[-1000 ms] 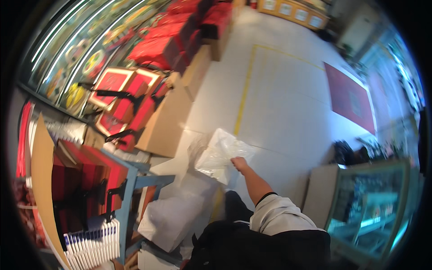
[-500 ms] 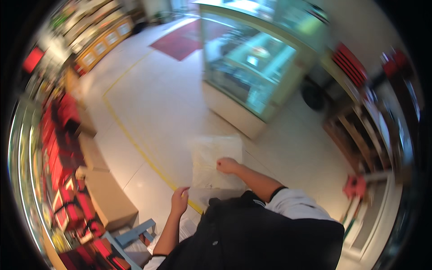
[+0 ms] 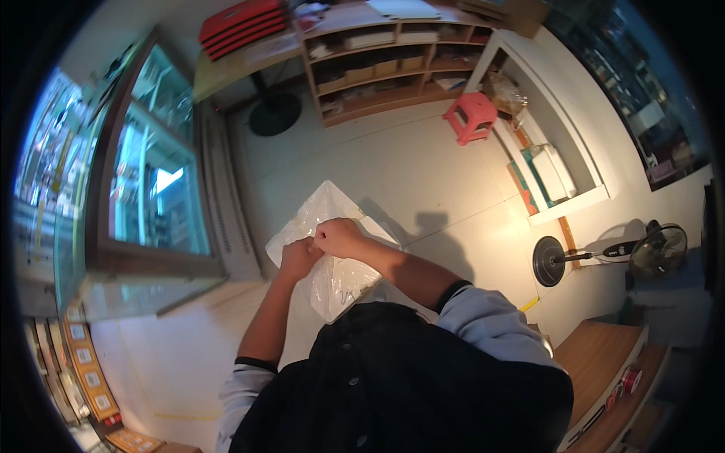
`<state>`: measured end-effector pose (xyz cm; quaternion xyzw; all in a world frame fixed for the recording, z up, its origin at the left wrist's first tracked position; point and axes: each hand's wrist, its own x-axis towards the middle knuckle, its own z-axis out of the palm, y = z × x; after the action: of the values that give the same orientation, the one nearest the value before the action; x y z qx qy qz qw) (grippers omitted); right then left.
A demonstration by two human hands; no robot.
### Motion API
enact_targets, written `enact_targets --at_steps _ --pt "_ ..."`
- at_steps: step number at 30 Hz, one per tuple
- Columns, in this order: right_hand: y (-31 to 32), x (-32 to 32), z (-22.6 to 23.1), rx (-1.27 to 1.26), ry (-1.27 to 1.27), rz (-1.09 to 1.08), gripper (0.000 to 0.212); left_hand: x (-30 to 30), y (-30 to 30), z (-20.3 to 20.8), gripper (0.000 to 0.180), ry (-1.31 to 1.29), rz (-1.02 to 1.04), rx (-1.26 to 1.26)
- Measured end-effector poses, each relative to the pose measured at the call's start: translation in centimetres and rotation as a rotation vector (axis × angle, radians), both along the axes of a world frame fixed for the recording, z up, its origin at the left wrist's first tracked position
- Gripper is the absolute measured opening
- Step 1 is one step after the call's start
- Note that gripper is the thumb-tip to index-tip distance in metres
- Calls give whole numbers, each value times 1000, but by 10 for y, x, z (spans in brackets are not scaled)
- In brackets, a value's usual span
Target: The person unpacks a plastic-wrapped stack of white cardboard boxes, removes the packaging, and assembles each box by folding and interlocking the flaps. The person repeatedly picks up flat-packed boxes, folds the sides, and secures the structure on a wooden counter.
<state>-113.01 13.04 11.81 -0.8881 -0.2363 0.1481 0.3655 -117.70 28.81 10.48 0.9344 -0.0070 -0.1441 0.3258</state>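
The white bag [image 3: 337,284] hung in front of the person's waist, over the floor [image 3: 411,177]. The left hand [image 3: 300,258] and right hand [image 3: 340,237] gripped it together at the top, probably to keep its load centred beneath them.

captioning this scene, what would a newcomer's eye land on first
Probably the shiny white package near the centre, with the left grip and right grip close together over it. Next, perhaps the pink stool at the upper right, and the glass display case glowing blue-green at the left.
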Motion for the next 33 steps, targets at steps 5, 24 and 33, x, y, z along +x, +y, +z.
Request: enact_targets --at_steps 5,24,33 --pt "-98 144 20 44 -158 -261 18 187 -78 1 24 73 -168 -421" --pt "-537 581 -58 -270 -12 -836 36 698 -289 -184 28 367 -19 -538" --pt "-789 1015 -112 -444 -347 -972 42 777 -308 -286 19 494 387 -422"
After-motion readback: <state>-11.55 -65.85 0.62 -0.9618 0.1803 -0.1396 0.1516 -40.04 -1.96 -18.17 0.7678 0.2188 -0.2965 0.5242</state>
